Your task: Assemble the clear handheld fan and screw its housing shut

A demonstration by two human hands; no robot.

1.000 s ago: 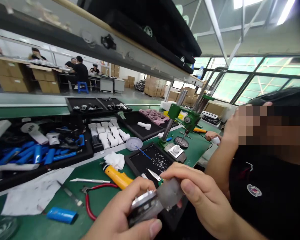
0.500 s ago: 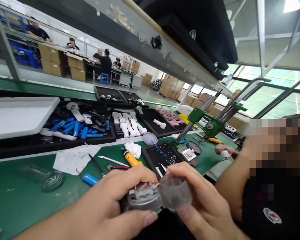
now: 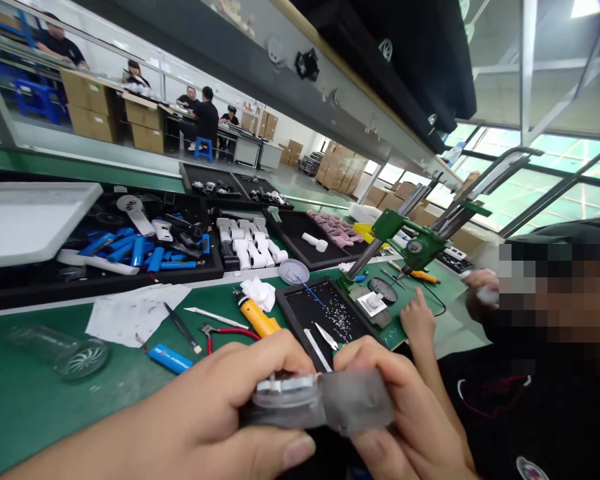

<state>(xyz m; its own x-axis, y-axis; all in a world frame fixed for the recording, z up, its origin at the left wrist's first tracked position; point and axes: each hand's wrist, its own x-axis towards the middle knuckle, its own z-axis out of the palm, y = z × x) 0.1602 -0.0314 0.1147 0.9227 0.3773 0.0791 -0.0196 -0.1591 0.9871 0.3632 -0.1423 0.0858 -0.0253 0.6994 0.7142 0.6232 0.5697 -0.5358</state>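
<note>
My left hand (image 3: 230,407) is closed on a clear plastic housing part (image 3: 287,403) with small ridged pieces along its top. My right hand (image 3: 415,413) grips a frosted, cup-shaped plastic part (image 3: 357,400), slightly blurred. The two parts meet edge to edge between my hands; whether they are joined I cannot tell. Just beyond my fingers lie a yellow electric screwdriver (image 3: 257,317), red-handled cutters (image 3: 230,331) and pliers (image 3: 327,335) with pale jaws. A blue battery (image 3: 170,359) with wires and a clear fan housing (image 3: 75,357) lie on the green mat to the left.
A black tray (image 3: 293,300) of tiny parts stands ahead, beside a green press (image 3: 415,247). Behind are trays of white housings (image 3: 250,243), blue batteries (image 3: 137,250) and pink parts (image 3: 335,228). A co-worker's hand (image 3: 420,317) rests at the right. A shelf (image 3: 280,67) hangs overhead.
The held parts have tilted, so they show more from the side. The view has shifted slightly. At the right, the co-worker has moved, and a hand now lies on the bench near the press.
</note>
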